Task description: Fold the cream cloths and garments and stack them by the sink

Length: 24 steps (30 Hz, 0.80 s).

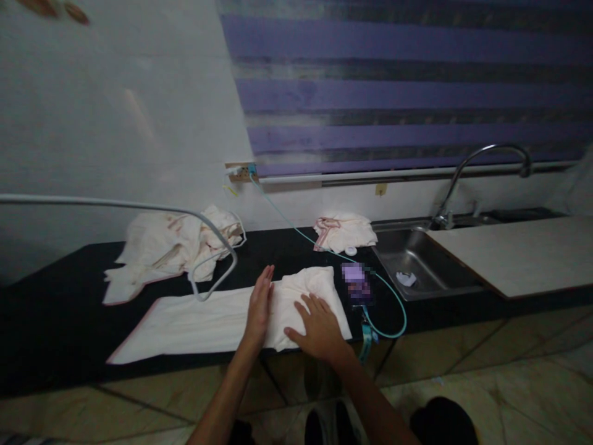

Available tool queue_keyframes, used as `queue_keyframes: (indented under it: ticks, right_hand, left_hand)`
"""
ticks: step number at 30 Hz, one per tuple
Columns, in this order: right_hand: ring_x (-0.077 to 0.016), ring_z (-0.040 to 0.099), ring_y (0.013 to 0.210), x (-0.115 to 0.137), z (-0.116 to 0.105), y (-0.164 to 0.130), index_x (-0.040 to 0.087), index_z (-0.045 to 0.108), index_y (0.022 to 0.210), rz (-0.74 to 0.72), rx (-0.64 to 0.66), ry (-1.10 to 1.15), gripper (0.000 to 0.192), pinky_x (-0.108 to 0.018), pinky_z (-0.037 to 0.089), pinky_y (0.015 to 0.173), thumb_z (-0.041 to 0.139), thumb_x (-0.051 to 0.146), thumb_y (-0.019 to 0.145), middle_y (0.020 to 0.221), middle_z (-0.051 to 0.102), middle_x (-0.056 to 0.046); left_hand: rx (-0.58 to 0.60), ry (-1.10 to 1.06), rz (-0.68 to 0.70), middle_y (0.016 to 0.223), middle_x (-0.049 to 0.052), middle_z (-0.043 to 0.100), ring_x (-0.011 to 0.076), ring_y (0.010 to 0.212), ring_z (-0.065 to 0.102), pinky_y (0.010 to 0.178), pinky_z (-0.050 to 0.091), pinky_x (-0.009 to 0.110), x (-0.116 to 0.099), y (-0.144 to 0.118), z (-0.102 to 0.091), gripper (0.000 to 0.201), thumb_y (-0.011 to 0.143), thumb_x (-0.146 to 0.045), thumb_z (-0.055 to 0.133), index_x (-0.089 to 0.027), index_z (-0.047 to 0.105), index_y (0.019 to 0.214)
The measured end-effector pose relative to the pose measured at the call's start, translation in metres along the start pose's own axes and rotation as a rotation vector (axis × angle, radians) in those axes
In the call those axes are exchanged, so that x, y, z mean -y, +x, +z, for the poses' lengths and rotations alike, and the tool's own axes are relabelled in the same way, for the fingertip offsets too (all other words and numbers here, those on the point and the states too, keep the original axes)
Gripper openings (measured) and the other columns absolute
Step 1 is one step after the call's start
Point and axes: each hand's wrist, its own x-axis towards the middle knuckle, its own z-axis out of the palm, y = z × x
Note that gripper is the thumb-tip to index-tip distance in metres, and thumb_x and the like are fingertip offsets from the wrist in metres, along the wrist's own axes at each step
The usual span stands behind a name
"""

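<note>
Head view, white cloth [199, 324]: along the black countertop's [271, 247] front edge, long axis left-to-right, folded over at its right end.
Left hand [260, 308]: edgewise at the fold's left side, fingers straight, gripping nothing.
Right hand [319, 322]: flat on the folded end, fingers spread.

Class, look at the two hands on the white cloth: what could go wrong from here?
The phone lies near the right hand, with a looping teal cable and a strap hanging past the counter edge; a sideways sweep might snag either and drag it off.

The cloth lies along the counter's front edge, so a pull toward the person could make it slip over.

Its right-hand part looks wrinkled, so pressing there might set creases.
</note>
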Motion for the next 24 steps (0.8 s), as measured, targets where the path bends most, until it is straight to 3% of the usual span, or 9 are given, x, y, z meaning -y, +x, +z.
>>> queue_keyframes:
  ticks: [6, 16, 19, 22, 24]
  right_hand:
    - [-0.0348, 0.034, 0.155, -0.001, 0.002, 0.002, 0.015, 0.046, 0.157, 0.005, 0.04, 0.039, 0.089, -0.052, 0.025, 0.127, 0.072, 0.058, 0.084, 0.162, 0.045, -0.018]
    - [-0.0364, 0.033, 0.154, -0.004, 0.0, 0.0, 0.013, 0.053, 0.151, -0.021, 0.05, 0.102, 0.082, -0.053, 0.025, 0.127, 0.074, 0.055, 0.083, 0.161, 0.045, -0.019]
    - [-0.0329, 0.033, 0.154, -0.005, -0.011, -0.001, 0.014, 0.054, 0.148, -0.017, -0.035, 0.139, 0.069, -0.049, 0.031, 0.125, 0.07, 0.044, 0.088, 0.16, 0.046, -0.017]
    - [-0.0297, 0.051, 0.138, -0.012, -0.028, -0.001, 0.014, 0.062, 0.135, 0.153, -0.154, 0.126, 0.044, -0.044, 0.043, 0.116, 0.058, 0.031, 0.095, 0.145, 0.057, -0.017]
    - [-0.0293, 0.06, 0.123, -0.018, -0.039, 0.001, 0.015, 0.067, 0.123, 0.287, -0.162, 0.077, 0.033, -0.043, 0.047, 0.11, 0.053, 0.026, 0.095, 0.129, 0.064, -0.017]
  left_hand:
    - [0.143, 0.459, -0.01, 0.162, 0.016, 0.045, 0.0252, 0.154, 0.038, 0.133, 0.021, 0.048, 0.03, -0.012, 0.036, 0.06, 0.104, -0.047, 0.035, -0.013, 0.049, 0.152]
    - [-0.017, 0.499, 0.046, 0.158, 0.018, 0.049, 0.0274, 0.151, 0.041, 0.131, 0.026, 0.048, 0.031, -0.02, 0.026, 0.059, 0.104, -0.044, 0.034, -0.009, 0.053, 0.147]
    - [-0.005, 0.508, -0.008, 0.156, 0.019, 0.052, 0.0282, 0.148, 0.046, 0.13, 0.029, 0.049, 0.031, -0.019, 0.026, 0.059, 0.103, -0.042, 0.036, -0.007, 0.054, 0.147]
    - [0.04, 0.488, -0.062, 0.154, 0.018, 0.055, 0.0278, 0.146, 0.049, 0.129, 0.029, 0.048, 0.029, -0.011, 0.019, 0.059, 0.101, -0.041, 0.039, -0.008, 0.056, 0.147]
    - [0.074, 0.449, -0.078, 0.152, 0.018, 0.057, 0.0277, 0.145, 0.051, 0.129, 0.03, 0.047, 0.028, -0.003, 0.009, 0.059, 0.099, -0.043, 0.041, -0.008, 0.058, 0.144]
